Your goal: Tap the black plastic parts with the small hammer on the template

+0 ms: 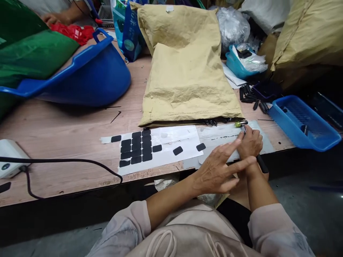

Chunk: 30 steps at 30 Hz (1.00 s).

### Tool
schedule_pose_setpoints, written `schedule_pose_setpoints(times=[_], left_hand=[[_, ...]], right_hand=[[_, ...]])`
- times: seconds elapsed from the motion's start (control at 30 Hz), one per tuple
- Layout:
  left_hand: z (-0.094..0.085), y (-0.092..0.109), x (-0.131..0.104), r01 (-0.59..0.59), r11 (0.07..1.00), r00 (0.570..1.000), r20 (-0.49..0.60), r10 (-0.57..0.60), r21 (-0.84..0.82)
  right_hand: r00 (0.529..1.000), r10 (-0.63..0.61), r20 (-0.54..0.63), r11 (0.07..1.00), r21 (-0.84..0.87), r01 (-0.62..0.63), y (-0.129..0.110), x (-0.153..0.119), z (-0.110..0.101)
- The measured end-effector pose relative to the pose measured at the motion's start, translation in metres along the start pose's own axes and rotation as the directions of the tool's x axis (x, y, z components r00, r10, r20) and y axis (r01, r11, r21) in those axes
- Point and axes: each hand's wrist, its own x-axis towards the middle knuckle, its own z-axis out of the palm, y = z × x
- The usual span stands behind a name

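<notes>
My right hand point(250, 142) is wrapped round a small two-faced mallet point(243, 128) at the right end of the work strip. The mallet has a metal neck, one yellow-green face and one dark face, and its black handle point(262, 164) sticks out below my palm. My left hand point(218, 166) is open with its fingers spread, beside my right wrist and seemingly over it. Left of the hands, a white backing sheet point(174, 137) carries several black rounded pieces point(136, 146) in rows. A few single pieces point(178, 150) lie apart from the rows.
A large yellow-brown sack point(187, 82) stands behind the sheet. To the left are a blue scoop-shaped basin point(93, 78), a white power strip point(10, 157) and a black cable point(66, 160). A blue basket point(305, 123) sits right, near black parts point(248, 94). Another person's hand point(55, 18) shows far left.
</notes>
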Motion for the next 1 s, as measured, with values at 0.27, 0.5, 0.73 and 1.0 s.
schedule_pose_setpoints(times=[0.27,0.5,0.73,1.0], left_hand=[[0.024,-0.056,-0.038,0.27,0.93,0.932,0.175,-0.317,0.249],[0.026,-0.053,-0.037,0.244,0.928,0.933,0.192,-0.304,0.283],[0.024,-0.06,-0.035,0.269,0.921,0.931,0.169,-0.323,0.281],[0.015,-0.065,-0.03,0.296,0.91,0.899,0.237,-0.368,0.291]], right_hand=[[0.999,-0.025,-0.027,0.999,-0.045,0.023,0.002,-0.001,0.001],[0.997,-0.046,-0.056,0.997,-0.063,0.043,0.003,-0.001,0.002],[0.998,-0.056,-0.029,0.998,-0.029,0.055,0.001,0.004,0.002],[0.999,-0.04,0.028,0.999,0.011,0.04,-0.008,0.008,0.0]])
